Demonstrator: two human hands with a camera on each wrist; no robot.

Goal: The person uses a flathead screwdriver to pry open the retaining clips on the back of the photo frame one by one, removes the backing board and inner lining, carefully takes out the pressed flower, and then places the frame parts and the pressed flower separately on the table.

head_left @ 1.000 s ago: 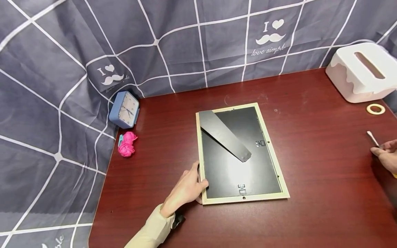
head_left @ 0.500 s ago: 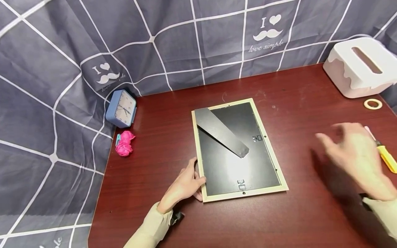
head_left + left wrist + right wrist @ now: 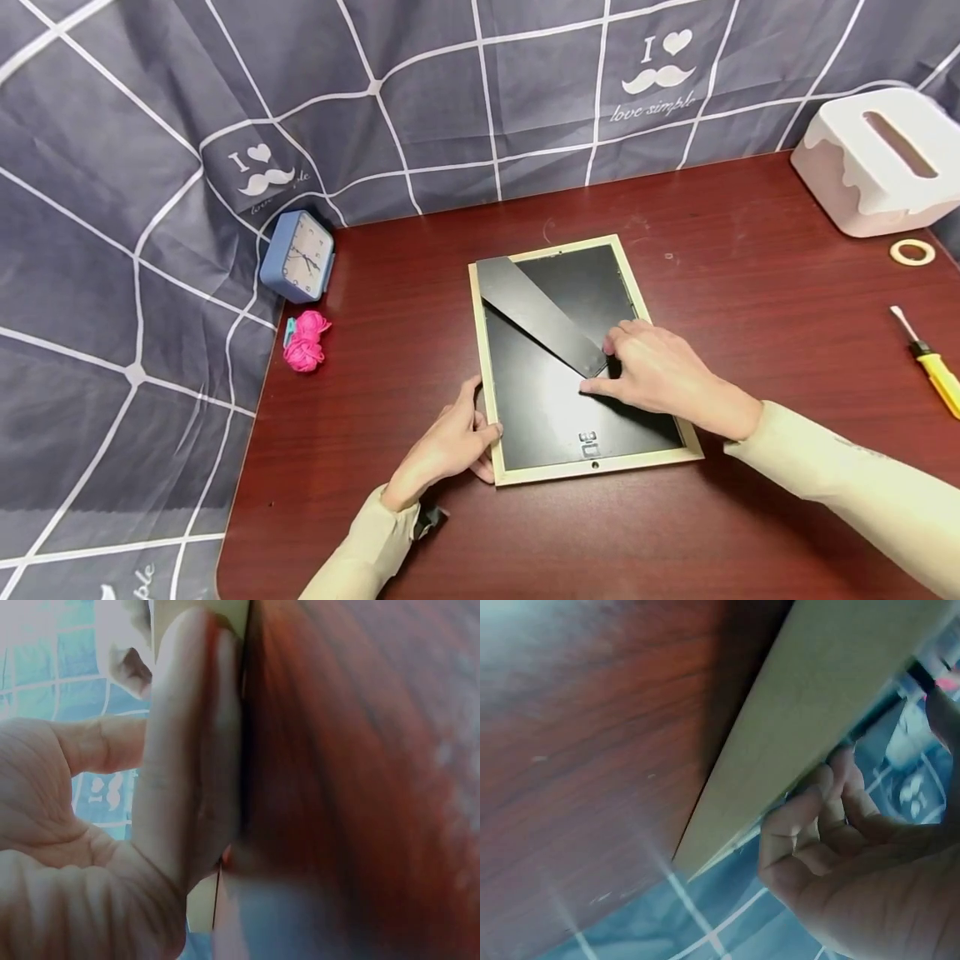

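On the dark red wooden surface (image 3: 750, 275), a small blue square alarm clock (image 3: 298, 255) is seen at the far left, against the grey cloth with white lines (image 3: 150, 208). Just in front of it, a small bundle of pink yarn (image 3: 306, 340) is placed. Near the middle, a rectangular picture frame with a pale wooden rim and black back panel (image 3: 555, 417) is laid face down. Its near left corner is held by the left hand (image 3: 444, 446), the fingers curled against the rim. The long black cardboard stand (image 3: 538, 315) is laid diagonally over the panel, and its lower end is pinched by the fingers of the right hand (image 3: 660, 371). Further right, a yellow-handled screwdriver (image 3: 928, 362), a small roll of tape (image 3: 912, 252) and a white plastic tissue box (image 3: 877, 162) are found.
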